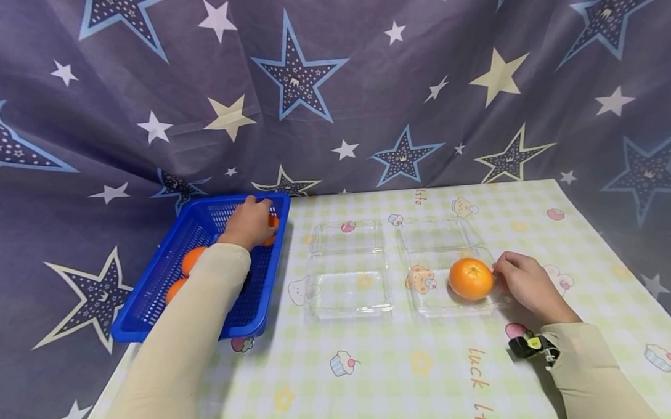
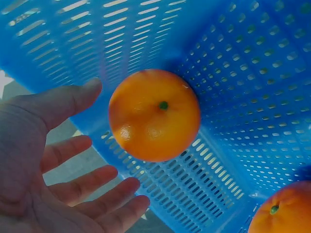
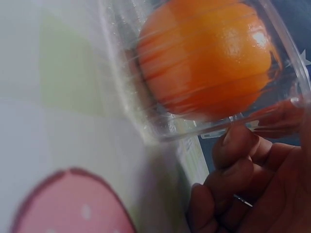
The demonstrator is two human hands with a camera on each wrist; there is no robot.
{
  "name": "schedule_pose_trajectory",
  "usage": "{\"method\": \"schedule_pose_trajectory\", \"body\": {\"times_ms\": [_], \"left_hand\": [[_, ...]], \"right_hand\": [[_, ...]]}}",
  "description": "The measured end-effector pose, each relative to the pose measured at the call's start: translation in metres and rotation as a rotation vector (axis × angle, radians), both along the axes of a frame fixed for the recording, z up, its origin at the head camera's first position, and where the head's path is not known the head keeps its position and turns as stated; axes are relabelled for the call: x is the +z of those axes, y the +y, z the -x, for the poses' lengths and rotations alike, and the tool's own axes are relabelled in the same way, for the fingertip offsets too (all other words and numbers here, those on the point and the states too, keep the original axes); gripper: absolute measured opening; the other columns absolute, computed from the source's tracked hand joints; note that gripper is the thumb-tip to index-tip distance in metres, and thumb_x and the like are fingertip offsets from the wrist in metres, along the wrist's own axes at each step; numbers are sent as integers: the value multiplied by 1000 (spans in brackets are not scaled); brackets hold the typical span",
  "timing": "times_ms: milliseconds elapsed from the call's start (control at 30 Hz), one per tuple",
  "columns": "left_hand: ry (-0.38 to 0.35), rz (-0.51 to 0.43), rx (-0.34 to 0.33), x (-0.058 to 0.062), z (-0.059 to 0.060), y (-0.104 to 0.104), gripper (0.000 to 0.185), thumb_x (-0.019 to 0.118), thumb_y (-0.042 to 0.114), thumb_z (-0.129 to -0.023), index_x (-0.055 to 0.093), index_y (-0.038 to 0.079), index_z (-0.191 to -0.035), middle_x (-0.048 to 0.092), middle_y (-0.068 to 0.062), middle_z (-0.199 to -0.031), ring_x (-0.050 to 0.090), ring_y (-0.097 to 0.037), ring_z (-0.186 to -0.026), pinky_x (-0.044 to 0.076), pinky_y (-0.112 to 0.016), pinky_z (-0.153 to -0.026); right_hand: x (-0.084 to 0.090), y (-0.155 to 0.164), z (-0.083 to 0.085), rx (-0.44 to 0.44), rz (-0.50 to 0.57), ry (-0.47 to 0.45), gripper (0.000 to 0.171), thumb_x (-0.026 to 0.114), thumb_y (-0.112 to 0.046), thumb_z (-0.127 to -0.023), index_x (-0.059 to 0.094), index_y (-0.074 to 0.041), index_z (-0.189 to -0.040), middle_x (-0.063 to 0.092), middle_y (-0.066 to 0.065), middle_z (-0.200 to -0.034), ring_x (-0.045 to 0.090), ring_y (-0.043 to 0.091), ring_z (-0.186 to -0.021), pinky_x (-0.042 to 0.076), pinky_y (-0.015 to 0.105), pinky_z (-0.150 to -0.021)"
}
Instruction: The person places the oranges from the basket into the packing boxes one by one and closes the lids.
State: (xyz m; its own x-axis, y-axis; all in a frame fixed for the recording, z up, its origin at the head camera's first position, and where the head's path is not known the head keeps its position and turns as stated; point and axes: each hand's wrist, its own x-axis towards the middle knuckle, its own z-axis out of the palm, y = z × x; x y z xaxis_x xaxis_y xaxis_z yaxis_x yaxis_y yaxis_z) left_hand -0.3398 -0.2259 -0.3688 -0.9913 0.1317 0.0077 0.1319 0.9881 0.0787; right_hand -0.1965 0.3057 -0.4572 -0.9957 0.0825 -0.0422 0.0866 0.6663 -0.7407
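An orange (image 2: 154, 114) lies in the far corner of the blue basket (image 1: 150, 296), and the left hand (image 1: 249, 223) reaches over it with fingers spread and relaxed, the thumb (image 2: 68, 99) just beside the fruit and the palm holding nothing; from the head view the hand covers most of that orange. Two more oranges (image 1: 192, 260) sit nearer in the same basket, partly behind the left sleeve (image 1: 190, 325). Over on the right, a second orange (image 1: 470, 279) rests in the right clear plastic box (image 1: 427, 295), and the right hand (image 1: 523, 283) has its curled fingertips (image 3: 238, 145) pinching the box's near rim, right beside the fruit. An empty-looking left clear box (image 1: 348, 267) stands between the basket and the right box, apart from both. Everything sits on a checked tablecloth (image 1: 396, 367) printed with cupcakes and bears, backed by a dark curtain (image 1: 331, 80) with stars. The right wrist view is blurred close up, so the box's lid and hinge are hard to make out.
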Motion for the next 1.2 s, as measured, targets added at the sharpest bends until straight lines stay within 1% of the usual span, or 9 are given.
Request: {"method": "schedule_pose_trajectory", "body": {"times_ms": [233, 367, 533, 667, 800, 967, 1067, 1200], "left_hand": [[5, 24, -19, -6, 5, -1, 65, 75, 24, -90, 52, 1, -146, 49, -34, -137, 58, -50, -114, 52, -63, -93], [-1, 38, -7, -8, 7, -3, 63, 75, 27, -89, 55, -1, -141, 50, -34, -135, 58, -50, -112, 52, -62, -93], [-9, 40, 20, -8, 7, -7, 61, 77, 31, -86, 58, -1, -134, 51, -34, -131, 60, -52, -108, 54, -64, -87], [-10, 45, 9, -11, 8, -9, 60, 78, 33, -84, 60, -2, -129, 52, -33, -128, 62, -52, -105, 55, -64, -85], [-14, 33, 0, -16, 8, -11, 54, 79, 31, -82, 62, -1, -122, 54, -32, -124, 63, -50, -103, 55, -63, -85], [-9, 24, -10, -20, 8, -11, 46, 77, 29, -84, 62, -1, -115, 55, -31, -119, 63, -47, -100, 55, -62, -85], [-12, 20, -9, -20, 7, -10, 43, 76, 27, -85, 61, -2, -113, 56, -29, -115, 62, -45, -98, 54, -61, -85], [-27, 18, 0, -18, 4, -6, 45, 76, 26, -85, 60, -2, -117, 58, -28, -112, 61, -44, -97, 54, -58, -85]], "right_hand": [[0, 0, 0, 2, 7, -8, 41, 33, -30, -109, 62, -4, -98, 53, 10, -80, 51, 24, -74, 41, 30, -63], [0, 0, 0, 3, 7, -4, 41, 33, -30, -109, 62, -4, -98, 53, 10, -80, 51, 24, -74, 41, 30, -63], [0, 0, 0, 5, 8, -3, 40, 33, -30, -109, 62, -4, -97, 53, 10, -79, 51, 24, -74, 41, 30, -63], [0, -1, 0, 5, 6, 0, 40, 33, -29, -109, 62, -4, -96, 53, 10, -78, 51, 23, -73, 41, 31, -62], [0, -1, 0, 3, 13, -3, 40, 33, -29, -109, 61, -3, -96, 52, 10, -78, 51, 24, -72, 41, 31, -61], [0, -2, 0, 1, 18, -12, 40, 33, -29, -109, 61, -3, -97, 52, 10, -78, 51, 24, -73, 41, 31, -62], [0, -1, 0, -1, 13, -10, 40, 33, -29, -109, 61, -4, -97, 52, 10, -78, 51, 24, -73, 41, 31, -62], [0, -1, 0, -1, 7, -8, 40, 34, -29, -109, 61, -4, -97, 52, 10, -78, 50, 24, -73, 40, 31, -63]]}}
